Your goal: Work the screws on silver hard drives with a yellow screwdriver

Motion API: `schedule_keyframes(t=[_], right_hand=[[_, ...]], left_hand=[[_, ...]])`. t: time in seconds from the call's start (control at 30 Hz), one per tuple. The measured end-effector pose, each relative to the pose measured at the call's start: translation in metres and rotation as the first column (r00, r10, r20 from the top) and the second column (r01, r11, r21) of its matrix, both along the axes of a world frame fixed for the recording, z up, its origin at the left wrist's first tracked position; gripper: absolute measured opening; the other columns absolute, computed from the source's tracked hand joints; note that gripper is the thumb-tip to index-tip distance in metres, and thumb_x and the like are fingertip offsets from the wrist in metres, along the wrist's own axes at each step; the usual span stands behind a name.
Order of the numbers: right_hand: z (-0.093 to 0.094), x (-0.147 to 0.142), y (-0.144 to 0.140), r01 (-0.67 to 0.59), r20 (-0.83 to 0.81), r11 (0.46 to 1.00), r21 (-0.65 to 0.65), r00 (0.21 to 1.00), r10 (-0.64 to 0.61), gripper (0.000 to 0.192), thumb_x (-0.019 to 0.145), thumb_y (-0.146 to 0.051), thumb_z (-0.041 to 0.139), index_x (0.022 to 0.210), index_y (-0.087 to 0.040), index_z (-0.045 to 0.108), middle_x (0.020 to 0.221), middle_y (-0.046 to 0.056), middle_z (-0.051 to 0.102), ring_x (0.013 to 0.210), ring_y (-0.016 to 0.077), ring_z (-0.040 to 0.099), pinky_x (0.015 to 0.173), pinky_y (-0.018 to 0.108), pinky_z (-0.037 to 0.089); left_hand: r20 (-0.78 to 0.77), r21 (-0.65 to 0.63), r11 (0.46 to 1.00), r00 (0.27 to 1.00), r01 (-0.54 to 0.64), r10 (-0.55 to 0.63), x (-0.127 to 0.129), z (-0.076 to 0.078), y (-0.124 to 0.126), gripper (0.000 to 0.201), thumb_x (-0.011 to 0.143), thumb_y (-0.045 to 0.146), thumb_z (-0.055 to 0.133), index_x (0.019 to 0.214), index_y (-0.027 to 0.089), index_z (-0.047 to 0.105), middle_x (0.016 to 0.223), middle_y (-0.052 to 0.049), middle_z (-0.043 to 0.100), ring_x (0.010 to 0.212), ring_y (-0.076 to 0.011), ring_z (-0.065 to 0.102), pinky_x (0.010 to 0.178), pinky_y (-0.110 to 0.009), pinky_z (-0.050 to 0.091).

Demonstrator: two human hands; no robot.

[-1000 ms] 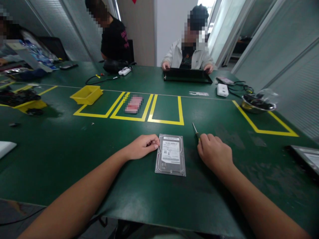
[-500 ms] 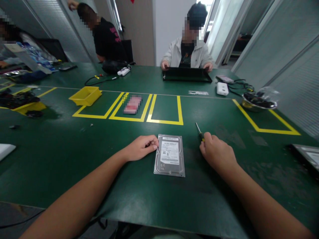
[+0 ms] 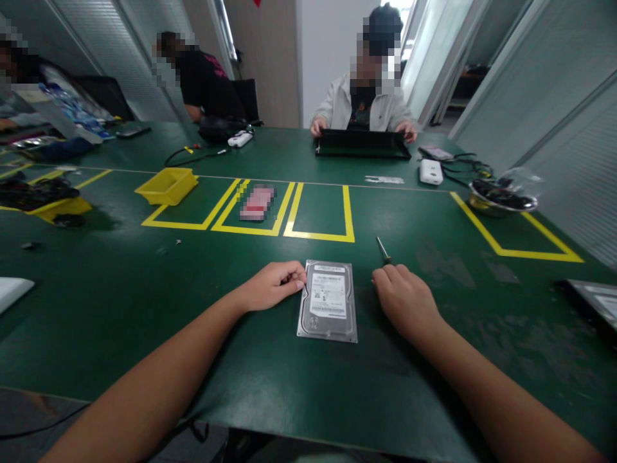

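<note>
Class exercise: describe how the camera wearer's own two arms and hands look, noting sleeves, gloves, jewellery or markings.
Both forearms are bare to the frame's edge: no sleeves show. The left hand and right hand wear no gloves; no rings, watch, bands or markings are visible.

L hand (image 3: 272, 285) & R hand (image 3: 405, 299) both palm-down, fingers curled, forearms outstretched.

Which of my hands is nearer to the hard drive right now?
Left. Your left hand rests with its fingertips against the left edge of the hard drive. Your right hand, gripping a screwdriver, lies on the table to the drive's right, clearly apart from it.
</note>
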State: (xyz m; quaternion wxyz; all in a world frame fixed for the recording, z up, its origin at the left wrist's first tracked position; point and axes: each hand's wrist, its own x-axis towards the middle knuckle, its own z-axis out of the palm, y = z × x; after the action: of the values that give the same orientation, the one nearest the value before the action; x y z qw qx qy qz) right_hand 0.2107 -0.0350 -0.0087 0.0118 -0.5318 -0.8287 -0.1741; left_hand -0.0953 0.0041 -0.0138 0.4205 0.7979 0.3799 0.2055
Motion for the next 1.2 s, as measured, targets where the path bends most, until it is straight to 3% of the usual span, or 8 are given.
schedule_keyframes(t=[0.33, 0.5, 0.6, 0.7, 0.83, 0.9, 1.03, 1.2], right_hand=[[-0.005, -0.003, 0.0, -0.038, -0.004, 0.999, 0.013, 0.999, 0.038, 0.018, 0.093, -0.01, 0.048, 0.084, -0.017, 0.061, 0.084, 0.008, 0.062, 0.08, 0.0227, 0.049, 0.068, 0.033, 0.029], [-0.004, -0.002, -0.003, -0.046, -0.008, 0.999, 0.023, 0.999, 0.046, 0.018, 0.091, -0.009, 0.048, 0.083, -0.017, 0.061, 0.083, 0.009, 0.062, 0.078, 0.0226, 0.048, 0.067, 0.033, 0.029], [-0.005, -0.001, -0.003, -0.051, -0.018, 0.998, 0.036, 0.999, 0.052, 0.019, 0.092, -0.009, 0.047, 0.082, -0.017, 0.061, 0.083, 0.009, 0.062, 0.078, 0.0224, 0.048, 0.066, 0.033, 0.028], [-0.006, 0.0, -0.003, -0.047, -0.019, 0.998, 0.042, 0.999, 0.048, 0.02, 0.092, -0.009, 0.046, 0.081, -0.017, 0.06, 0.083, 0.009, 0.061, 0.078, 0.0225, 0.048, 0.067, 0.033, 0.029], [-0.005, 0.0, -0.003, -0.039, -0.016, 0.999, 0.028, 0.999, 0.039, 0.017, 0.091, -0.01, 0.047, 0.082, -0.017, 0.06, 0.084, 0.009, 0.061, 0.079, 0.023, 0.05, 0.067, 0.033, 0.029], [-0.005, 0.0, -0.003, -0.04, -0.012, 0.999, 0.018, 0.999, 0.04, 0.017, 0.091, -0.009, 0.047, 0.083, -0.017, 0.06, 0.085, 0.009, 0.062, 0.08, 0.0233, 0.05, 0.067, 0.033, 0.029], [-0.004, 0.0, -0.003, -0.053, -0.007, 0.999, 0.008, 0.999, 0.053, 0.02, 0.092, -0.008, 0.045, 0.083, -0.017, 0.06, 0.085, 0.008, 0.062, 0.079, 0.0234, 0.051, 0.067, 0.034, 0.03], [-0.003, -0.001, -0.003, -0.047, 0.0, 0.999, -0.009, 0.999, 0.047, 0.018, 0.092, -0.007, 0.046, 0.085, -0.017, 0.06, 0.086, 0.008, 0.062, 0.081, 0.0238, 0.052, 0.068, 0.034, 0.03]], left_hand=[[0.029, -0.003, 0.998, 0.998, -0.059, 0.06, 0.001, 0.0, -0.001, 0.018, 0.093, 0.032, 0.053, 0.093, 0.015, 0.059, 0.079, 0.0, 0.055, 0.072, -0.0126, 0.049, 0.067, -0.025, 0.038], [0.041, 0.104, 0.972, 0.977, -0.213, 0.21, -0.011, 0.006, 0.006, 0.019, 0.092, 0.034, 0.054, 0.092, 0.016, 0.059, 0.079, 0.0, 0.055, 0.071, -0.0128, 0.051, 0.066, -0.025, 0.04], [-0.026, 0.244, 0.91, 0.936, -0.335, 0.352, -0.026, 0.017, 0.011, 0.019, 0.092, 0.034, 0.053, 0.094, 0.016, 0.06, 0.085, -0.003, 0.061, 0.076, -0.0153, 0.056, 0.069, -0.027, 0.043], [-0.195, 0.44, 0.794, 0.819, -0.419, 0.54, -0.044, 0.028, 0.016, 0.017, 0.091, 0.033, 0.051, 0.093, 0.018, 0.06, 0.084, -0.004, 0.064, 0.076, -0.0184, 0.058, 0.071, -0.03, 0.044], [-0.436, 0.598, 0.68, 0.54, -0.424, 0.72, -0.073, 0.036, 0.021, 0.019, 0.09, 0.036, 0.052, 0.098, 0.02, 0.06, 0.097, -0.01, 0.066, 0.088, -0.0258, 0.06, 0.075, -0.036, 0.046], [-0.507, 0.619, 0.636, 0.384, -0.461, 0.771, -0.09, 0.038, 0.023, 0.028, 0.091, 0.04, 0.051, 0.106, 0.019, 0.06, 0.106, -0.014, 0.064, 0.098, -0.0304, 0.059, 0.079, -0.04, 0.048], [-0.658, 0.583, 0.624, 0.149, -0.52, 0.738, -0.124, 0.039, 0.025, 0.052, 0.091, 0.047, 0.047, 0.125, 0.008, 0.052, 0.129, -0.025, 0.053, 0.115, -0.0394, 0.051, 0.084, -0.05, 0.05], [-0.71, 0.519, 0.604, 0.089, -0.605, 0.699, -0.156, 0.032, 0.028, 0.057, 0.093, 0.047, 0.04, 0.129, 0.004, 0.051, 0.134, -0.028, 0.047, 0.115, -0.0403, 0.051, 0.082, -0.048, 0.05]])
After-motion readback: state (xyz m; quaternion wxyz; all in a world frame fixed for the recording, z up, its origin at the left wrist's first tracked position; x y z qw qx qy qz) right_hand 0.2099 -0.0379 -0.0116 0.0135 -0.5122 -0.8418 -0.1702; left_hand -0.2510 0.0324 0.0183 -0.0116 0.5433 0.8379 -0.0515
